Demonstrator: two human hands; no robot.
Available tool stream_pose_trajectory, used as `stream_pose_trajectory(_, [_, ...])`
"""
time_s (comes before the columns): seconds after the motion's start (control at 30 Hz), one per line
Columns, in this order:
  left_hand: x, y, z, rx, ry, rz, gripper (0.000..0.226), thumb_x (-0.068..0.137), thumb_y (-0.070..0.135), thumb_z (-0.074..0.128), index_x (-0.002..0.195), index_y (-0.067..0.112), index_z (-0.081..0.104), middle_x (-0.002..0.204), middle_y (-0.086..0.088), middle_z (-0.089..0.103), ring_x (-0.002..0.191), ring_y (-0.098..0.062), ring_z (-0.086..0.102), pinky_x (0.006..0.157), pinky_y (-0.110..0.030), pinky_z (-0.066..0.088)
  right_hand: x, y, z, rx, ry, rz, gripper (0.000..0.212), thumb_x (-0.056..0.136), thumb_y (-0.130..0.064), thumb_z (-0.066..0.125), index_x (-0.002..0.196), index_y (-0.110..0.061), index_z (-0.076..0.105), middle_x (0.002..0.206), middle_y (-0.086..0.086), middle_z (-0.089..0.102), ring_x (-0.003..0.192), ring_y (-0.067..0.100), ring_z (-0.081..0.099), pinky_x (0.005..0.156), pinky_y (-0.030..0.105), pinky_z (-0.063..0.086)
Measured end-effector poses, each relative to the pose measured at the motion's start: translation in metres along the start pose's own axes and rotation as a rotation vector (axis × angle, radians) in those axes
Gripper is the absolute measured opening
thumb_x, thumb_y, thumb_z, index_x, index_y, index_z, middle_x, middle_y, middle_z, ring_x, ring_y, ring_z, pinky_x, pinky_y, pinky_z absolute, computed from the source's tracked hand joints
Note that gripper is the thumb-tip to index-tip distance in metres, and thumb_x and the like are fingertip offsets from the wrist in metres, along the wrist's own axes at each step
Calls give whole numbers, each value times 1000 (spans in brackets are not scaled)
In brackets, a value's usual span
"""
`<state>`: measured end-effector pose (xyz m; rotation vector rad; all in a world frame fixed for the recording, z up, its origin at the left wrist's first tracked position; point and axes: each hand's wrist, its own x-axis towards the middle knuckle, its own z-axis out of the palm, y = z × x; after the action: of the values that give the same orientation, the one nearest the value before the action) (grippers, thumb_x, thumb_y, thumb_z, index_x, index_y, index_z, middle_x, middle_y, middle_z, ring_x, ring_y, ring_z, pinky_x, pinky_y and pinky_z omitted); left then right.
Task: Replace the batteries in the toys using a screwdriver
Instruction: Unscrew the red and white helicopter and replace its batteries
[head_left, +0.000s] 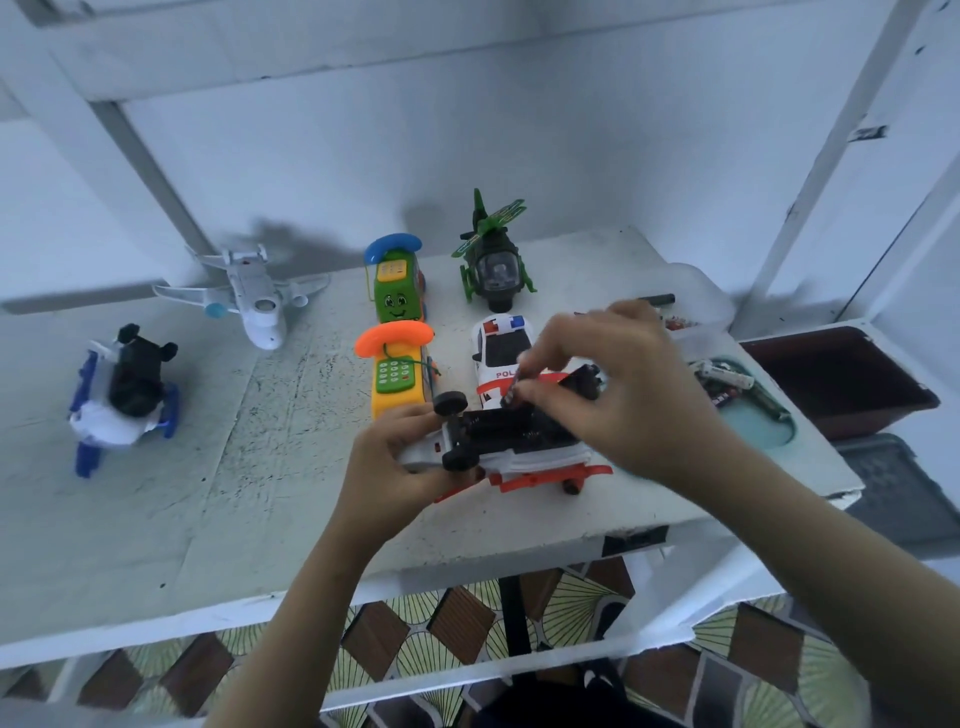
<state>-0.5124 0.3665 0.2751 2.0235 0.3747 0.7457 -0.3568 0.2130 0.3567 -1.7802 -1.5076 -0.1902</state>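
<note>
A person stands at a worn white table (208, 467), both bare arms reaching in. The left hand (387, 457) grips one end of an overturned toy car (511, 441), white with orange trim, fingers curled round its body beside two black wheels. The car's black underside faces up, and an open recess shows in it. The car is held just above the near edge of the table.

The right hand (618, 384) hovers over that underside. Its thumb and fingertips pinch a small dark cylinder (510, 395) right above the recess. I cannot tell whether the cylinder touches the car.

Just beyond the pinch stands a white toy police car (501, 348), partly hidden by the right hand. Left of the pinch lies a yellow toy phone (397, 379) with an orange handset. Farther back are a green toy phone (397, 291) with a blue handset and a green toy helicopter (496, 265).

Well to the left of the left hand sit a white toy airplane (254, 299) and a blue, white and black toy (124, 395). To the right of the right hand, a teal tray (753, 426) holds loose batteries (727, 375), and a brown bin (841, 384) sits past it.
</note>
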Motion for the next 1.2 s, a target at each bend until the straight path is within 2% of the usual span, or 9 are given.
stream_pose_trajectory(0.07, [0, -1, 0, -14, -4, -8, 39, 60, 43, 78, 98, 41, 72, 104, 26, 68, 95, -2, 63, 77, -16, 50, -3, 3, 10, -135, -33, -117, 5, 77, -27, 69, 79, -23, 67, 61, -27, 48, 61, -2, 49, 88, 28, 28])
stream_pose_trajectory(0.2, [1, -5, -2, -26, -7, -30, 39, 59, 44, 79, 97, 38, 74, 106, 18, 69, 97, -8, 65, 79, -24, 52, -6, 6, 23, -240, -124, -220, 4, 79, -24, 66, 82, -22, 69, 66, -10, 67, 68, 14, 63, 100, 38, 25])
stream_pose_trajectory(0.33, [0, -7, -2, -27, -12, -39, 40, 59, 43, 79, 98, 37, 72, 107, 16, 69, 98, -10, 64, 80, -26, 52, -6, 7, 31, -326, -174, -210, 15, 78, -23, 70, 92, -21, 64, 66, -10, 68, 69, 15, 65, 105, 40, 20])
stream_pose_trajectory(0.5, [1, -7, -2, -7, -17, -45, 38, 59, 43, 78, 97, 41, 71, 106, 20, 68, 98, -9, 63, 79, -28, 53, -2, 6, 34, -391, -157, -264, 3, 79, -24, 69, 80, -24, 72, 61, -10, 67, 67, 16, 63, 107, 45, 18])
stream_pose_trajectory(0.63, [3, -7, -2, -18, -15, -57, 38, 57, 44, 79, 94, 43, 72, 104, 17, 69, 96, -11, 64, 76, -29, 53, -4, 5, 36, -514, -194, -304, 16, 86, -27, 59, 82, -30, 74, 73, -13, 70, 74, 15, 61, 110, 52, 15])
stream_pose_trajectory(0.8, [5, -11, -4, -41, -27, -76, 39, 57, 45, 81, 95, 46, 75, 104, 16, 70, 99, -15, 64, 79, -31, 49, -9, 4, 33, -502, -212, -260, 24, 88, -28, 49, 86, -28, 73, 59, -13, 65, 64, 10, 64, 115, 52, 7])
stream_pose_trajectory(0.93, [5, -13, -5, -50, -33, -97, 45, 57, 44, 81, 100, 32, 75, 107, 12, 70, 102, -18, 64, 81, -39, 52, -10, 6, 30, -501, -259, -279, 25, 87, -28, 51, 98, -30, 74, 67, -15, 70, 70, 11, 66, 113, 60, 8])
stream_pose_trajectory(1.03, [6, -12, -5, -60, -39, -104, 44, 57, 43, 81, 100, 37, 74, 108, 14, 70, 103, -17, 64, 82, -40, 54, -10, 5, 29, -484, -262, -291, 28, 87, -29, 50, 105, -31, 72, 74, -15, 72, 71, 11, 67, 112, 63, 7])
stream_pose_trajectory(1.2, [8, -10, -6, -48, -50, -98, 42, 57, 45, 81, 98, 49, 73, 107, 17, 69, 102, -18, 64, 82, -42, 53, -8, 4, 30, -529, -307, -287, 32, 89, -35, 45, 101, -32, 74, 81, -15, 72, 77, 13, 66, 111, 65, 5])
